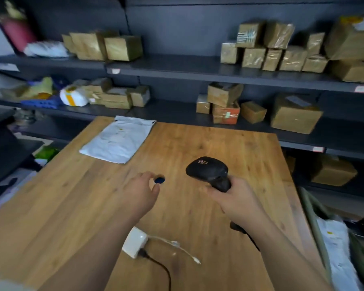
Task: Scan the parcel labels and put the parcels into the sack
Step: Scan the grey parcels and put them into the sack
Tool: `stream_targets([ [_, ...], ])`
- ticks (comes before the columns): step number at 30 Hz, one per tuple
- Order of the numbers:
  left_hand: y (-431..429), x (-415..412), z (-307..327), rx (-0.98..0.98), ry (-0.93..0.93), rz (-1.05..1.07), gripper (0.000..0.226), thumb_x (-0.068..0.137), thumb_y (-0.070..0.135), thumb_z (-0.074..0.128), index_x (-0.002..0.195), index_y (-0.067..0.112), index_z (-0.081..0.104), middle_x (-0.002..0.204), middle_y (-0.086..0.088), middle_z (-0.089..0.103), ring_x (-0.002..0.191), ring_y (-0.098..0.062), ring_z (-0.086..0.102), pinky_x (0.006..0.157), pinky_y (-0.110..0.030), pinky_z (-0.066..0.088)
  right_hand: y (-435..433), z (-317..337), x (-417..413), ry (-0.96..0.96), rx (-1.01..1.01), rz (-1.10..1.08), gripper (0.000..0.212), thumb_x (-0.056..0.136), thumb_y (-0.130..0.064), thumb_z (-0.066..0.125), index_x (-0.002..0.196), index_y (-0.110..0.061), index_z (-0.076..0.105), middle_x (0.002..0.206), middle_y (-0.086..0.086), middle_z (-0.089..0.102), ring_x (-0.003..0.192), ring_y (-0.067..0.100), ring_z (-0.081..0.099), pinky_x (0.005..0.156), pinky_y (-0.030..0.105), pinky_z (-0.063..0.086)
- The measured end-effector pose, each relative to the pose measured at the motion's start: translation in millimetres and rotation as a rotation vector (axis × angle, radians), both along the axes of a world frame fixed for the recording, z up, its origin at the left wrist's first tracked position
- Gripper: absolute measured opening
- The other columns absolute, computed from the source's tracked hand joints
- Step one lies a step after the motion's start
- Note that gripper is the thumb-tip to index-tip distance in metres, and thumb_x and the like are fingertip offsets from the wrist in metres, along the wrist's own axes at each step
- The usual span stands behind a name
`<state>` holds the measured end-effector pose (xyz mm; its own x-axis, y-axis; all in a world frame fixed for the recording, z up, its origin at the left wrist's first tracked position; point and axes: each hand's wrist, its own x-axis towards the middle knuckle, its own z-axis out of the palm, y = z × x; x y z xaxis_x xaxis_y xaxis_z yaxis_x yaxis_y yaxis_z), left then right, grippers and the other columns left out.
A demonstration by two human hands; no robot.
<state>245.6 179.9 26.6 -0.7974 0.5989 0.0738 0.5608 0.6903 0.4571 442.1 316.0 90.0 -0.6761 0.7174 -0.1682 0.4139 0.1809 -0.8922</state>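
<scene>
At a wooden table (pixel 72 206) in a parcel room, my right hand (pixel 235 200) is clenched round the handle of a black handheld scanner (pixel 208 170), its head tipped forward over the tabletop and its dark cable (pixel 245 233) trailing out below my wrist. My left hand (pixel 143 192) hangs loose above the wood, fingers relaxed and gripping nothing; its thumb tip sits just beside 1 small dark blue disc (pixel 159 180) that lies on the table, though whether the 2 touch I cannot tell. The only parcel on the table, 1 flat white mailer bag (pixel 118 139), lies at the far left corner, well apart from both hands, with faint print on its upper face too blurred to read. Near me, close to my left forearm, rests a white plug block (pixel 135 242), with a thin white lead (pixel 177 246) curling off to the right and a black lead (pixel 163 269) running toward the near edge. Beside the table's right edge stands the green sack (pixel 312 213), with a white parcel (pixel 334 244) showing inside it. Behind the table, dark shelving (pixel 198 68) runs the width of the room and carries stacked brown cardboard boxes (pixel 277 49), with a white bundle taped in yellow (pixel 74 95) on the left of the middle shelf.
</scene>
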Motion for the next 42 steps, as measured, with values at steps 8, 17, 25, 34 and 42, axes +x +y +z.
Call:
stream_targets([
  [8, -18.4, -115.3, -35.2, -0.187, -0.018, 0.114, 0.045, 0.093, 0.036, 0.053, 0.133, 0.016, 0.051, 0.131, -0.006, 0.055, 0.118, -0.025, 0.053, 0.099, -0.038, 0.044, 5.8, -20.8, -103.8, 0.041, -0.058, 0.053, 0.03, 0.081, -0.028, 0.068, 0.068, -0.012, 0.047, 0.056, 0.005, 0.039, 0.051, 0.018, 0.039, 0.055, 0.034, 0.033],
  [17, 13.0, -244.4, -94.9, -0.412, -0.087, 0.076, 0.042, 0.09, 0.025, 0.054, 0.129, 0.012, 0.044, 0.126, -0.01, 0.051, 0.113, -0.029, 0.053, 0.091, -0.039, 0.045, 21.3, -65.1, -182.9, -0.104, -0.048, -0.004, 0.027, 0.082, -0.033, 0.07, 0.067, -0.017, 0.053, 0.051, -0.003, 0.047, 0.049, 0.015, 0.046, 0.052, 0.031, 0.039],
  [25, 45.9, -309.2, -136.7, -0.534, 0.085, -0.028, 0.025, 0.09, 0.009, 0.047, 0.114, 0.007, 0.055, 0.115, -0.015, 0.049, 0.107, -0.034, 0.051, 0.085, -0.042, 0.044, 34.5, -92.1, -201.0, -0.173, -0.06, -0.13, 0.026, 0.079, -0.035, 0.07, 0.079, -0.01, 0.062, 0.055, -0.003, 0.049, 0.053, 0.015, 0.049, 0.054, 0.034, 0.042],
  [34, 70.3, -194.6, -135.4, -0.118, -0.345, -0.296, 0.033, 0.088, 0.033, 0.062, 0.114, 0.012, 0.066, 0.136, -0.003, 0.055, 0.126, -0.022, 0.049, 0.106, -0.039, 0.037, 45.4, -78.2, -183.0, -0.137, -0.104, -0.179, 0.029, 0.083, -0.028, 0.069, 0.087, -0.001, 0.061, 0.06, 0.006, 0.049, 0.052, 0.019, 0.046, 0.053, 0.034, 0.04],
  [42, 83.6, -96.1, -112.7, 0.014, -0.844, -0.379, 0.02, 0.091, 0.032, 0.062, 0.093, 0.014, 0.069, 0.102, 0.019, 0.055, 0.099, 0.0, 0.051, 0.083, -0.014, 0.036, 53.0, -63.6, -145.6, -0.131, -0.183, -0.2, 0.032, 0.081, -0.031, 0.069, 0.083, 0.0, 0.058, 0.056, 0.007, 0.046, 0.047, 0.018, 0.04, 0.049, 0.033, 0.037],
])
